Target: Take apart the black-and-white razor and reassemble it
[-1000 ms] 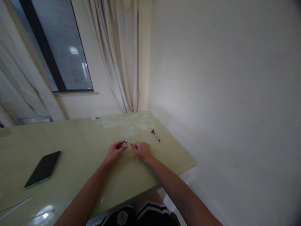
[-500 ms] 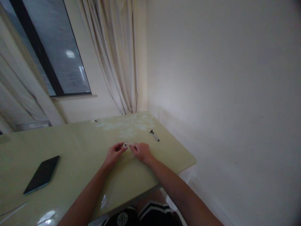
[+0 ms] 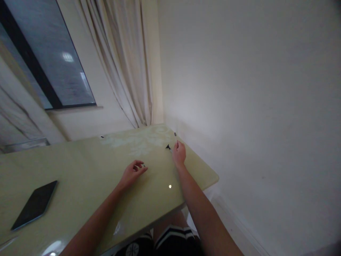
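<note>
My left hand (image 3: 134, 172) is raised slightly over the pale green table (image 3: 106, 188), its thumb and fingers pinched around a small piece (image 3: 144, 165), light and dark, too tiny to name. Further right and farther off, my right hand (image 3: 179, 153) has its fingers curled inward; whether anything is inside is hidden. Beside it lies a razor (image 3: 167, 146) with a black head, its handle mostly covered by that hand. Just beyond the right fingertips, a small dark piece (image 3: 175, 134) shows near the table's right edge.
A dark tablet (image 3: 36, 204) lies flat at the left. Another small dark thing (image 3: 102, 137) is by the far edge. A wall (image 3: 239, 124) runs along the table's right side, and curtains (image 3: 125, 64) hang behind beside a window (image 3: 53, 53).
My right hand has left the left hand and moved right and away, over the razor's handle. A small dark piece now shows beyond it. My left hand keeps its pinch.
</note>
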Demonstrator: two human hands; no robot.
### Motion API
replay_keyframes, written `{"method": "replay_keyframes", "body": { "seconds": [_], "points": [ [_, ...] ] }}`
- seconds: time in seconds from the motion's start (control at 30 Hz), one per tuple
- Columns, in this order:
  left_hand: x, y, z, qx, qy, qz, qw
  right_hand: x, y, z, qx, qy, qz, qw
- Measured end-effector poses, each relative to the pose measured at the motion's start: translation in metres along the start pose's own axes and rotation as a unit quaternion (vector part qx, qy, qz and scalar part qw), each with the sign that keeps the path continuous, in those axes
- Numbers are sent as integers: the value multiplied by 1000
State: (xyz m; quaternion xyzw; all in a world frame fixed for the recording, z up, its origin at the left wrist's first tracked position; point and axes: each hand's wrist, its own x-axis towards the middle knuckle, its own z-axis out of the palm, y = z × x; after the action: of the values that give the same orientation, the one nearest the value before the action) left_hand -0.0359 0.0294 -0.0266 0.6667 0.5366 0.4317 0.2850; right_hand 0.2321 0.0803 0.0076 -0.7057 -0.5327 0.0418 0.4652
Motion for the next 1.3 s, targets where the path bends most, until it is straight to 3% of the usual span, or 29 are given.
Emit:
{"method": "replay_keyframes", "body": {
  "seconds": [0.1, 0.2, 0.33, 0.47, 0.7, 1.3],
  "points": [
    [11, 10, 18, 99, -21, -22, 995, 7, 13, -1, -55, 4, 48, 997],
    [29, 21, 40, 186, -23, -40, 981, 6, 22, 0, -90, -24, 52, 994],
    [54, 34, 71, 216, -11, -62, 974, 3, 26, -2, -118, -56, 73, 989],
    [60, 41, 90, 248, -9, -47, 968, 2, 28, -6, -145, -67, 74, 984],
    [46, 40, 89, 291, -21, -13, 957, -1, 24, -7, -181, -81, 30, 980],
    [46, 40, 86, 287, -16, -9, 958, -14, 15, 2, -180, -102, -84, 975]
  ]
}}
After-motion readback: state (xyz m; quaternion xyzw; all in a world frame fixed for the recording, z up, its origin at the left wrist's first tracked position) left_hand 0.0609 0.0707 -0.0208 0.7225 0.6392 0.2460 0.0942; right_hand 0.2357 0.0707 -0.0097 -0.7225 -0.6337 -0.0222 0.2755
